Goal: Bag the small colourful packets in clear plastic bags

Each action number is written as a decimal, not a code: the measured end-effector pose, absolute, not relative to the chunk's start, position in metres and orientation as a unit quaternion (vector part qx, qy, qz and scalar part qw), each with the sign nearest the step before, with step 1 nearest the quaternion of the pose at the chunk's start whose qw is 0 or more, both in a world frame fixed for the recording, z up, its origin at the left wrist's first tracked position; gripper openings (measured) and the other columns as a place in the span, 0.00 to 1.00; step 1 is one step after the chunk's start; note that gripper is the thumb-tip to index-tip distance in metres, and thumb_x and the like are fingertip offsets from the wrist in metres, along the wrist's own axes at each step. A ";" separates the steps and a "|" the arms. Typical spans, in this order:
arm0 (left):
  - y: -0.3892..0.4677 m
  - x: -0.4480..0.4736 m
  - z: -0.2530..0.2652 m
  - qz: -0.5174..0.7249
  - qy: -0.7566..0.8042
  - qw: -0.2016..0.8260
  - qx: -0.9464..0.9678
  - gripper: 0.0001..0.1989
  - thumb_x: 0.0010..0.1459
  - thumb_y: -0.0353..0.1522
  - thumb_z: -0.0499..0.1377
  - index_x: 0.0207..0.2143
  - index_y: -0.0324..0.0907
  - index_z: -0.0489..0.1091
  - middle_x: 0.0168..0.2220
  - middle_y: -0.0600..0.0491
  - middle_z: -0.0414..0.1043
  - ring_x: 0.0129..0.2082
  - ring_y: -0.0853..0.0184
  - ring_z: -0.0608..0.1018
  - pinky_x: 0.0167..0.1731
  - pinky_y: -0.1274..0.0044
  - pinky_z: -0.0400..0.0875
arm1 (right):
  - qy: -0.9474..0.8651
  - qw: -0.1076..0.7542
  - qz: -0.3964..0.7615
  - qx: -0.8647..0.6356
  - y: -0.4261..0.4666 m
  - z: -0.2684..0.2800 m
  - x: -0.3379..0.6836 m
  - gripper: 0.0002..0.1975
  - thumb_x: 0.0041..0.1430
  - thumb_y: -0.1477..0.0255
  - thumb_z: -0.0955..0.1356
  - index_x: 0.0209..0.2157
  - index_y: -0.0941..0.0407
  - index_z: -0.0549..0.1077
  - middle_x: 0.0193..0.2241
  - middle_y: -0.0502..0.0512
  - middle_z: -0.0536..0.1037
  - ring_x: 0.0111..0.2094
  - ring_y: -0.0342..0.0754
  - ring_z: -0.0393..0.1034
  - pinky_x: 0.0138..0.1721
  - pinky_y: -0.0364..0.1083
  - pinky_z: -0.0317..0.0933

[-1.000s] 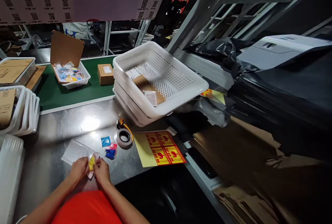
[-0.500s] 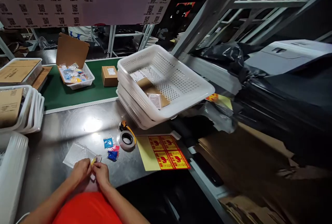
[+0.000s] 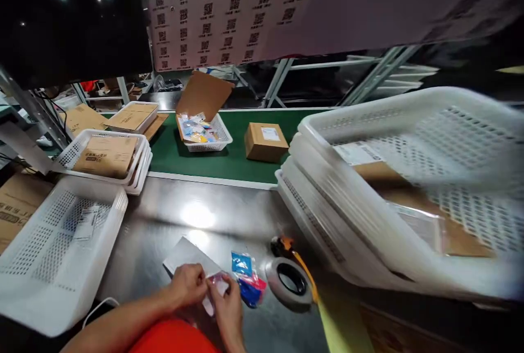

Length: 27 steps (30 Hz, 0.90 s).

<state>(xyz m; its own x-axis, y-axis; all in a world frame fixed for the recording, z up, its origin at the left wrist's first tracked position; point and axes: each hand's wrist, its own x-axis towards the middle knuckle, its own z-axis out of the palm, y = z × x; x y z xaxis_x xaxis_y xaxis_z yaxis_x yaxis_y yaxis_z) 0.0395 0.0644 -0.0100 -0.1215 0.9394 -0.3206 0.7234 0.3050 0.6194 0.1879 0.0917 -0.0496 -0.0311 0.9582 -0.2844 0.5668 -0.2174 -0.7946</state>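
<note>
Both hands work at the near edge of a steel table (image 3: 172, 222). My left hand (image 3: 189, 285) and my right hand (image 3: 226, 305) pinch a small clear plastic bag (image 3: 216, 286) between them. A larger clear flat bag (image 3: 186, 255) lies under and behind my left hand. Small blue and pink packets (image 3: 246, 278) lie just right of my right hand. A roll of tape (image 3: 290, 281) with an orange-handled tool (image 3: 293, 251) rests further right.
A stack of white baskets (image 3: 368, 211) with cardboard and a label inside fills the right. An empty-looking white basket (image 3: 53, 244) sits left. Behind, a green conveyor (image 3: 213, 159) carries a small cardboard box (image 3: 266, 141) and a basket of packets (image 3: 203, 132).
The view has swung left and closer, so the yellow sticker sheet is nearly out of frame. My hands stay together on the small bag; the yellow item seen earlier between them is hidden.
</note>
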 end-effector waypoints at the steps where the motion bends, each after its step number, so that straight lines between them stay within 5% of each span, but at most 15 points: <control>1: 0.064 0.036 -0.004 0.176 0.734 0.341 0.560 0.11 0.68 0.34 0.57 0.40 0.46 0.81 0.40 0.39 0.86 0.41 0.54 0.87 0.41 0.64 0.78 | -0.580 0.236 0.432 -0.649 0.092 -0.038 0.187 0.23 0.63 0.60 0.62 0.54 0.53 0.77 0.54 0.72 0.84 0.51 0.63 0.85 0.51 0.55 0.77; 3: 0.063 0.028 0.008 0.207 0.735 0.340 0.549 0.13 0.69 0.35 0.55 0.39 0.44 0.79 0.36 0.43 0.85 0.37 0.56 0.85 0.37 0.66 0.75 | -0.600 0.222 0.452 -0.622 0.095 -0.013 0.185 0.22 0.64 0.62 0.62 0.52 0.55 0.77 0.50 0.69 0.86 0.46 0.60 0.85 0.47 0.52 0.76; 7: 0.055 0.011 0.025 0.246 0.720 0.340 0.553 0.11 0.68 0.35 0.55 0.35 0.44 0.75 0.31 0.50 0.82 0.32 0.61 0.81 0.34 0.71 0.68 | -0.664 0.167 0.432 -0.587 0.113 0.035 0.179 0.02 0.53 0.71 0.71 0.27 0.53 0.77 0.25 0.54 0.81 0.30 0.54 0.76 0.33 0.48 0.62; 14: 0.036 -0.002 0.043 0.232 0.741 0.312 0.547 0.09 0.67 0.35 0.58 0.32 0.45 0.73 0.29 0.54 0.79 0.31 0.63 0.78 0.33 0.72 0.62 | -0.712 0.118 0.408 -0.559 0.121 0.075 0.161 0.16 0.54 0.72 0.75 0.18 0.53 0.69 0.17 0.47 0.71 0.25 0.47 0.65 0.30 0.47 0.49; 22: 0.002 -0.033 0.076 0.160 0.785 0.189 0.567 0.12 0.69 0.38 0.52 0.33 0.49 0.72 0.32 0.53 0.81 0.34 0.60 0.81 0.37 0.71 0.67 | -0.711 0.130 0.442 -0.531 0.071 0.076 0.142 0.07 0.59 0.75 0.69 0.28 0.54 0.77 0.25 0.49 0.79 0.28 0.46 0.69 0.30 0.45 0.52; 27: -0.002 -0.033 0.068 0.072 0.772 0.250 0.580 0.12 0.69 0.38 0.53 0.33 0.49 0.72 0.31 0.51 0.82 0.34 0.58 0.83 0.34 0.71 0.63 | -0.721 0.137 0.449 -0.510 0.074 0.070 0.135 0.08 0.60 0.73 0.71 0.26 0.56 0.76 0.23 0.47 0.76 0.27 0.44 0.65 0.30 0.44 0.50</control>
<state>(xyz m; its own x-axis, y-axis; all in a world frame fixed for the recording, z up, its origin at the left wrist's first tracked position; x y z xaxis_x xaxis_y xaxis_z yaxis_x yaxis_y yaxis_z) -0.0331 -0.0016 0.0677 -0.2018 0.9316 -0.3025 0.8596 0.3165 0.4012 0.1352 0.0737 0.0700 -0.4418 0.8584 -0.2606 0.6122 0.0761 -0.7870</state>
